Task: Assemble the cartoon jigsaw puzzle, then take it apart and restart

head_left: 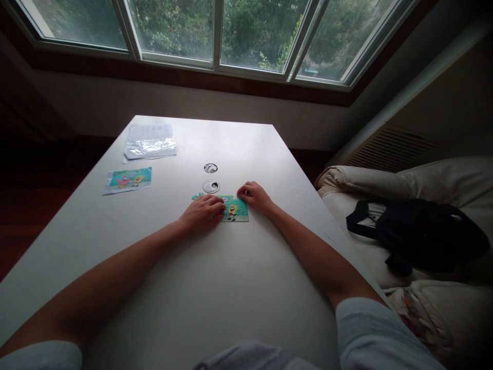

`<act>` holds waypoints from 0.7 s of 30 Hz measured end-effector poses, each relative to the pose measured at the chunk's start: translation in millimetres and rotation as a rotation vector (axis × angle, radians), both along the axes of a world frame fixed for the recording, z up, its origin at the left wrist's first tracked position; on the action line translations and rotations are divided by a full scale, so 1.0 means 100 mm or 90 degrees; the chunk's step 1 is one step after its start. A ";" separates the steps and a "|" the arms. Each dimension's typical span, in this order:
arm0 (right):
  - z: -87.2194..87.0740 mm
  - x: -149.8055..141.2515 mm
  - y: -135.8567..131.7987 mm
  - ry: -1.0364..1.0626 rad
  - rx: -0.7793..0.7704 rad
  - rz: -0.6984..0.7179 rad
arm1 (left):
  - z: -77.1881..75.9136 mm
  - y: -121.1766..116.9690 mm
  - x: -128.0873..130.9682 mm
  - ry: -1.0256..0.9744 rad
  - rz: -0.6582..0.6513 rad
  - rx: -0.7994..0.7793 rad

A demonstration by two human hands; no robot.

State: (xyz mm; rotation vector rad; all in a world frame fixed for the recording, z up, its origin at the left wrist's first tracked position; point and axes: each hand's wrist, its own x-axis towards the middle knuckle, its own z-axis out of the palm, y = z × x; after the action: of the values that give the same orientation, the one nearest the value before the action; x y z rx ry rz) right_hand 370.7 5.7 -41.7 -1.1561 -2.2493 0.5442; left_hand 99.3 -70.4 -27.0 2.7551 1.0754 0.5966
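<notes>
A small jigsaw puzzle [239,215] with yellow and pink cartoon figures on a turquoise ground lies on the white table. My left hand [203,211] rests across its left part, fingers extended over the picture and hiding much of it. At the top right corner of the puzzle, my right hand [256,197] has its thumb and fingertips drawn together. Whatever is between them is too small to make out. A few loose turquoise puzzle pieces [197,196] lie just beyond my left fingers.
Two round black-and-white discs [210,168] lie beyond the puzzle on the table [215,288]. To the left are a printed cartoon picture sheet [130,179] and a clear plastic bag with paper [151,141]. A sofa [370,185] holding a black bag [423,234] stands at the right.
</notes>
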 end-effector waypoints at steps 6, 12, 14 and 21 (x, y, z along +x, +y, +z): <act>0.00 0.03 0.03 0.005 -0.010 0.009 | -0.01 0.01 -0.01 0.002 0.003 -0.001; 0.05 0.07 0.03 0.009 -0.035 0.001 | 0.02 -0.01 -0.02 0.006 0.000 -0.007; 0.06 0.06 0.02 -0.008 -0.034 0.004 | 0.02 -0.01 -0.02 0.001 0.002 -0.008; 0.08 0.01 -0.03 -0.040 -0.021 -0.016 | 0.01 -0.01 -0.01 -0.001 0.007 -0.009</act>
State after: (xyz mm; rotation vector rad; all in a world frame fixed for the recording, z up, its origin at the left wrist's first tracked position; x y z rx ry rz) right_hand 371.6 2.8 -33.5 -1.2324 -2.2825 0.5446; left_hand 98.1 -71.5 -26.4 2.7384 1.0904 0.5908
